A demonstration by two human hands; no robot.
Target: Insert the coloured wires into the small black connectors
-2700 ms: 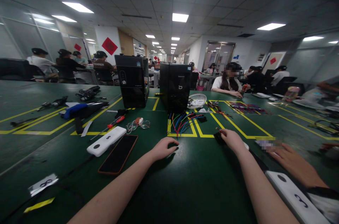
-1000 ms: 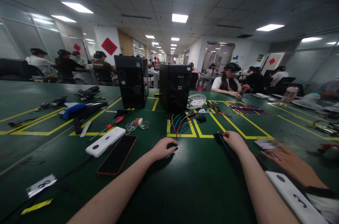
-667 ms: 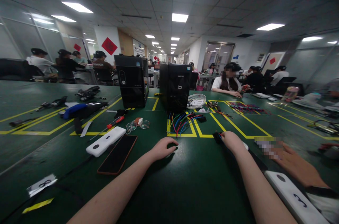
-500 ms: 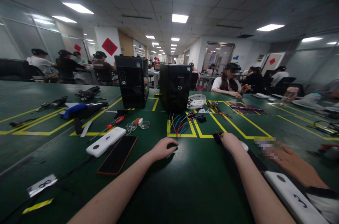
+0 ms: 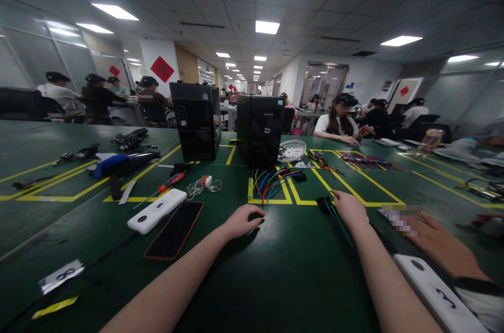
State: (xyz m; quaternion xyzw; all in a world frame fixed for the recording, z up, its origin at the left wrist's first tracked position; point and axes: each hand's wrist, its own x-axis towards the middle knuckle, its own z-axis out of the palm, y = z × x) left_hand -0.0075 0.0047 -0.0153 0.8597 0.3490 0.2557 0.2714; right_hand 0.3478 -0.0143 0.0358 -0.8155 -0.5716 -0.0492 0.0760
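My left hand (image 5: 241,221) rests palm down on the green table (image 5: 291,280), fingers curled loosely, with nothing visible in it. My right hand (image 5: 350,208) lies further right with its fingers pinched on a small black connector with thin coloured wires (image 5: 329,209) that trail back along the table. Just beyond both hands lies a fan of coloured cables (image 5: 271,181) inside a yellow-taped square.
Two black computer towers (image 5: 197,120) (image 5: 260,128) stand behind the cables. A phone (image 5: 175,229) and a white bar marked 8 (image 5: 157,209) lie to the left, beside a red screwdriver (image 5: 171,181). Another person's hand (image 5: 437,241) and a white bar marked 3 (image 5: 437,291) are at right.
My right hand has shifted slightly at the black connector, and the thin wires now show beside it. My left hand has stayed put. The other person's hand moved a little.
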